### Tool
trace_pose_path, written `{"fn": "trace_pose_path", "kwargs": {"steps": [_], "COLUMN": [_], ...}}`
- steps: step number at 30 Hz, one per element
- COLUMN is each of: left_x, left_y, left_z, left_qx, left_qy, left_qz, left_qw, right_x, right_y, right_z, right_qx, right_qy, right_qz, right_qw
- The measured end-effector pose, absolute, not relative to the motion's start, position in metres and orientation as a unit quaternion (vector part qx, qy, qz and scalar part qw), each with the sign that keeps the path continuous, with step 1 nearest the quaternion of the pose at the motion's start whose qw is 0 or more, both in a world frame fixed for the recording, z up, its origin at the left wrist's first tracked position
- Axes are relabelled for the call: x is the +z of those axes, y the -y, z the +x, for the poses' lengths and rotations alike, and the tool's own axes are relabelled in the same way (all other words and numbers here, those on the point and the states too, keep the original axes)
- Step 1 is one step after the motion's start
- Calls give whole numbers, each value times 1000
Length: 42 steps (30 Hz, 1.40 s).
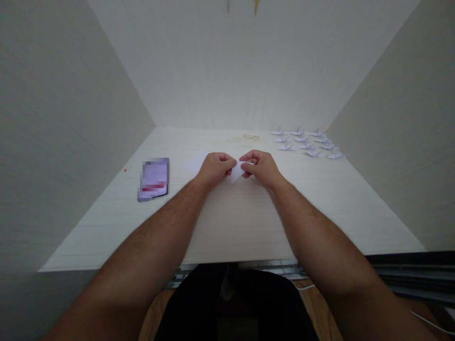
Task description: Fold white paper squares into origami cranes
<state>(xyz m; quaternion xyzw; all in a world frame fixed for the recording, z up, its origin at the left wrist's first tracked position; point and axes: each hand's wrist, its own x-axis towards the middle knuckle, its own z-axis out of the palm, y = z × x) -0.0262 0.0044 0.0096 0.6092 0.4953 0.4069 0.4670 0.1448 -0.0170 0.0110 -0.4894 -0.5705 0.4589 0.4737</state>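
Observation:
Between my two hands, a small piece of folded white paper (pixel 237 174) is held up over the desk, one pointed corner hanging downward. My left hand (pixel 218 166) pinches its left side between thumb and bent fingers. On the opposite side, my right hand (pixel 259 166) grips the paper with thumb and forefinger, the other fingers curled. My fingers hide part of the paper, so its exact fold cannot be made out. Just behind my left hand, more white paper (pixel 195 162) lies flat on the desk, partly covered by the hand.
Several folded white paper cranes (pixel 302 140) stand in rows at the back right of the white desk (pixel 234 227). A phone with a blurred screen (pixel 154 177) lies at the left. A small orange dot (pixel 125 170) marks the left edge. Walls enclose the back and sides.

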Motion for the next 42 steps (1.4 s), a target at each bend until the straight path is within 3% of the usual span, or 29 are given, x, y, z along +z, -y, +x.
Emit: {"fn": "trace_pose_path", "kwargs": {"steps": [7,19,28,36,42], "left_x": [7,13,17,15,11], "left_y": [-4,0,-1,-9,-2], "left_z": [-24,-25,-27,-32,-24], "left_qx": [402,387,422,516,463], "left_qy": [-474,-476,-487,-474,-455], "left_qz": [588,688,650,556,612], "left_qw": [518,387,403,447,453], "right_x": [12,1,11,15,12], "right_y": [19,10,10,7,13], "right_z": [143,149,158,165,154], "right_qx": [446,376,372,395,430], "right_qy": [572,613,612,489,570], "right_qz": [-488,-524,-543,-525,-477], "right_qw": [485,456,439,574,512]}}
